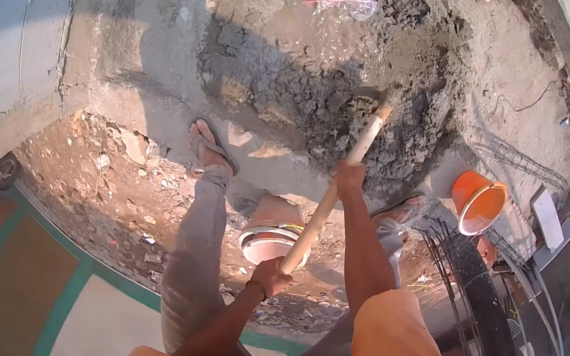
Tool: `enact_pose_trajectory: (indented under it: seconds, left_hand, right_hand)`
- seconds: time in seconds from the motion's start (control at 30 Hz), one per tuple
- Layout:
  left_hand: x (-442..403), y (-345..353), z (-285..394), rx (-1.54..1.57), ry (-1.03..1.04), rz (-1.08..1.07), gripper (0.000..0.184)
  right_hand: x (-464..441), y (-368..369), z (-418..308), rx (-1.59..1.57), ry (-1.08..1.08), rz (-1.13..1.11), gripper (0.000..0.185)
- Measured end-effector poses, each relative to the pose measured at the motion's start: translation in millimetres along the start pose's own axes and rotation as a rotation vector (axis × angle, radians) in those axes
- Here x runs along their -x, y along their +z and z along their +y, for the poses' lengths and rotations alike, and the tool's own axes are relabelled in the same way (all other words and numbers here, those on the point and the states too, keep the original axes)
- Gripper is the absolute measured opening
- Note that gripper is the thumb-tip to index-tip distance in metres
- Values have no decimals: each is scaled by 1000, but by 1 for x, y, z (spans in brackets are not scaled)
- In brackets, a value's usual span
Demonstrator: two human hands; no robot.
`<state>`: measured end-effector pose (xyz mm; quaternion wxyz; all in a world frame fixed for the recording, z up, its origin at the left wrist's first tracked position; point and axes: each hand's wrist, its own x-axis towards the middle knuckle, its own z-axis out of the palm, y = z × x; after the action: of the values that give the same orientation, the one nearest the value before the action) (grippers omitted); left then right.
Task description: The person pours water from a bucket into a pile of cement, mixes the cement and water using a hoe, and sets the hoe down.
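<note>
My left hand (272, 277) is wrapped round the lower end of a long wooden handle (324, 215), close to my body. Further up the same handle, my right hand (350, 177) grips it. The handle slants up and to the right, and the blade (366, 101) at its far end is partly sunk in a wide heap of wet grey mortar (300, 90). A clear plastic bag (359, 8) with a red strip lies on the heap's wet top.
An orange bucket (478, 203) stands tilted at the right, near a white board (547, 217) and rebar cages (522, 159). Another bucket (269, 248) sits between my legs on rubble ground (125, 189). A wheel (2, 170) shows at the left.
</note>
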<state>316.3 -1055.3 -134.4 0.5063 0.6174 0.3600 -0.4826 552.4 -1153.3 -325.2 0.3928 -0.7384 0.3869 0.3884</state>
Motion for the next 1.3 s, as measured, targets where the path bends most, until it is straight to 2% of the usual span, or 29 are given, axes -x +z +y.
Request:
enact_pose_trajectory:
  seconds: [0.03, 0.1, 0.13, 0.23, 0.27, 0.3, 0.33, 0.43, 0.53, 0.57, 0.6, 0.63, 0.67, 0.73, 0.77, 0.87, 1.0, 1.07, 1.13, 1.17, 1.23, 1.3]
  left_hand:
    - [17, 6, -4, -97, -54, 12, 44]
    - [32, 27, -20, -102, -98, 61, 40]
    - [27, 31, -18, -82, 44, 126, 37]
    - [-16, 20, 20, -46, 508, 374, 27]
    - [-39, 19, 40, 75, 499, 363, 24]
    - [-56, 4, 77, 102, 446, 320, 24]
    - [-81, -7, 109, 77, 454, 287, 27]
    - [-150, -33, 207, 193, 620, 315, 38]
    - [-224, -48, 252, 272, 687, 349, 35]
    - [-246, -41, 245, 323, 639, 272, 32]
    - [-265, -33, 234, 373, 586, 195, 30]
    - [-276, -27, 227, 424, 531, 119, 28]
    - [-263, -6, 218, 664, 357, 4, 23]
    - [-242, 24, 194, 956, 284, -55, 23]
    - [-228, 40, 184, 1104, 238, -98, 22]
    - [-175, 39, 185, 1235, 102, -80, 22]
    - [-119, 31, 170, 1046, 38, -41, 21]
    - [-99, 32, 155, 907, -27, -46, 23]
    - [-74, 36, 137, 532, 3, 34, 28]
    - [-60, 38, 126, 348, 14, 70, 31]
    - [-34, 35, 99, 180, -46, -2, 37]
    - [-9, 35, 58, 57, -84, -47, 40]
  right_hand:
    - [25, -6, 10, -109, -5, -25, 24]
    - [64, -16, -4, -140, -54, -5, 28]
    - [80, -28, -20, -151, -79, 7, 30]
    - [106, -62, -120, -249, -361, -8, 33]
    - [108, -70, -160, -274, -432, 3, 32]
    - [102, -77, -197, -296, -561, 13, 30]
    - [106, -87, -240, -221, -578, 10, 30]
    - [45, -94, -330, -178, -831, 39, 27]
    - [-55, -75, -382, -56, -840, -49, 32]
    - [-95, -66, -382, 1, -803, -68, 34]
    - [-117, -50, -365, 118, -850, -81, 35]
    - [-156, -32, -338, 231, -724, -19, 36]
    - [-190, -15, -310, 345, -598, 43, 38]
    - [-168, 8, -276, 547, -555, 40, 39]
    - [-175, 18, -261, 629, -595, -98, 36]
    - [-164, 42, -231, 789, -580, -56, 36]
    - [-152, 31, -189, 915, -455, -160, 43]
    - [-151, 18, -156, 594, -206, -74, 42]
    - [-108, -8, -136, 213, 102, -99, 21]
    - [-103, -22, -108, 159, 152, -96, 20]
    - [-60, -42, -68, 54, 211, -102, 22]
    - [-35, -48, -1, -97, 61, -83, 20]
